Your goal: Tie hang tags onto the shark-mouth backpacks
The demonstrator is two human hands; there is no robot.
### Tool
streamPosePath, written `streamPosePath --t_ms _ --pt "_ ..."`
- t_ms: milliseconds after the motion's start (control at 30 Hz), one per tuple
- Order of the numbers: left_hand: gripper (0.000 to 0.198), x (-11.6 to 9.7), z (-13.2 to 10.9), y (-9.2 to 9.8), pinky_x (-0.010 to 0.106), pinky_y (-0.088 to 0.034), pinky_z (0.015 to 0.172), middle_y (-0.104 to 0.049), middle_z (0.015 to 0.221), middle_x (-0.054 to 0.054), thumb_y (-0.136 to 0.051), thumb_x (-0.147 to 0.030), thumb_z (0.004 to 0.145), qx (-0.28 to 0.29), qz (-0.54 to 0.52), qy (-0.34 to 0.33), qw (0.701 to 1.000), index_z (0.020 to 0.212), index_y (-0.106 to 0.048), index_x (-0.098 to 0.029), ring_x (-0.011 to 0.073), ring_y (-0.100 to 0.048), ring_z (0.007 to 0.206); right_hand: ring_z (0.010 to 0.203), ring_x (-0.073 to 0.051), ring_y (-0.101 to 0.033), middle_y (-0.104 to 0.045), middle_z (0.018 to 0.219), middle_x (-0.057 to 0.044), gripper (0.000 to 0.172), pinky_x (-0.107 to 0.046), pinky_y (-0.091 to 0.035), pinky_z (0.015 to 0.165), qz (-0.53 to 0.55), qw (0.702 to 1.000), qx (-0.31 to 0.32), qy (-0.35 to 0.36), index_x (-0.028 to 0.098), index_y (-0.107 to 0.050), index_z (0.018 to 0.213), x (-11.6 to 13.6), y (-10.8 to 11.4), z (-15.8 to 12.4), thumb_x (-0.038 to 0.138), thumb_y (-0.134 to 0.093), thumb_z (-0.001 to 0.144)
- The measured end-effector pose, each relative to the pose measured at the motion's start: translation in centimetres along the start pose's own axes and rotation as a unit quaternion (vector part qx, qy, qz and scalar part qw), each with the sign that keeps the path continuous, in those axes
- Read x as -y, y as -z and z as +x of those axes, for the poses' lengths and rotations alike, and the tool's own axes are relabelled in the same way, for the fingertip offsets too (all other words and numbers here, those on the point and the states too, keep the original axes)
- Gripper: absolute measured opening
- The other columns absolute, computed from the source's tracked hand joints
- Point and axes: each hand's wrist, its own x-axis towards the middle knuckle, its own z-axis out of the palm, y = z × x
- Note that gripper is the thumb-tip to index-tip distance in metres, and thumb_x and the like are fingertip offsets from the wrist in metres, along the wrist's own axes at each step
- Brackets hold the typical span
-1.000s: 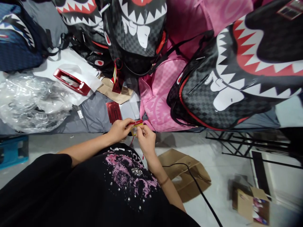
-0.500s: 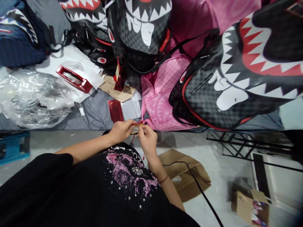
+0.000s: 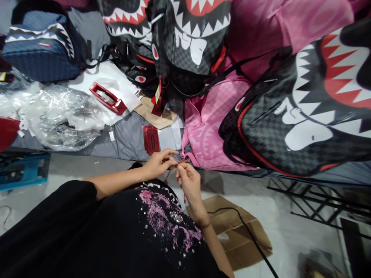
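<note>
In the head view, just below the middle of the frame, your right hand pinches a small red-and-yellow tag, while your left hand curls beside it, its grip too hidden to tell. You seem to be in a fine fingertip adjustment; the next move likely calls for a steady pinch, with the red cord clear.

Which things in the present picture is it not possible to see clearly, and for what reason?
All in the head view:
- Print on the small red-and-yellow tag: too small, partly covered by the right hand.
- Whether the left hand also grips it: the fingers overlap, too small.
- Red object: cut off by the left edge.
- Large black backpack: its far end is cut off by the right edge.
- Contents of the clear plastic heap: hidden by creases and glare.
</note>
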Motion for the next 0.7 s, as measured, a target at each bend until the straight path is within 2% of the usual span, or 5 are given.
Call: streamPosePath --t_ms 200,267,367,467,700 --pt "0.02 -0.2 0.0 0.5 0.022 -0.048 0.068 -0.07 0.078 0.003 -0.056 -0.026 0.093 0.036 0.151 -0.093 0.983 0.082 -0.068 -0.015 0.0124 -0.064 0.072 0.048 -0.011 -0.05 -0.061 0.063 0.001 0.028 -0.024 -0.042 0.049 -0.079 0.996 0.01 0.035 0.018 -0.063 0.079 -0.5 0.9 0.0 0.044 -0.06 0.087" --pt "0.025 0.0 -0.3 0.4 0.025 -0.048 0.071 -0.07 0.083 0.006 -0.049 -0.03 0.097 0.041 0.246 -0.146 0.957 0.087 -0.067 -0.015 0.0149 -0.065 0.077 0.077 -0.018 -0.064 -0.071 0.089 -0.006 0.026 -0.033 -0.053 0.074 -0.157 0.979 -0.06 0.118 0.017 -0.068 0.096 -0.4 1.8 0.0 0.04 -0.06 0.088" --pt "0.029 0.3 -0.6 0.0 0.026 -0.047 0.069 -0.07 0.084 0.006 -0.043 -0.031 0.1 0.028 0.297 -0.173 0.939 0.09 -0.065 -0.015 0.0156 -0.065 0.077 0.117 -0.024 -0.059 -0.066 0.125 -0.01 0.036 -0.045 -0.043 0.106 -0.229 0.946 -0.08 0.214 0.02 -0.063 0.123 -0.2 2.6 0.0 0.034 -0.059 0.091" --pt "0.027 0.5 -0.5 -0.2 0.024 -0.046 0.065 -0.068 0.081 0.005 -0.045 -0.033 0.1 0.006 0.257 -0.153 0.954 0.09 -0.064 -0.016 0.0134 -0.062 0.07 0.105 -0.023 -0.065 -0.072 0.11 -0.008 0.028 -0.042 -0.05 0.097 -0.226 0.954 0.002 0.195 0.021 -0.065 0.117 -0.7 2.2 -0.1 0.032 -0.057 0.092" --pt "0.023 2.3 0.7 1.0 0.022 -0.045 0.068 -0.066 0.077 0.002 -0.053 -0.031 0.095 0.058 0.08 -0.073 0.992 0.083 -0.064 -0.015 0.0117 -0.061 0.071 0.082 -0.018 -0.066 -0.071 0.092 -0.005 0.02 -0.031 -0.054 0.077 -0.179 0.977 0.032 0.114 0.021 -0.07 0.098 -2.3 0.4 0.2 0.035 -0.056 0.092"
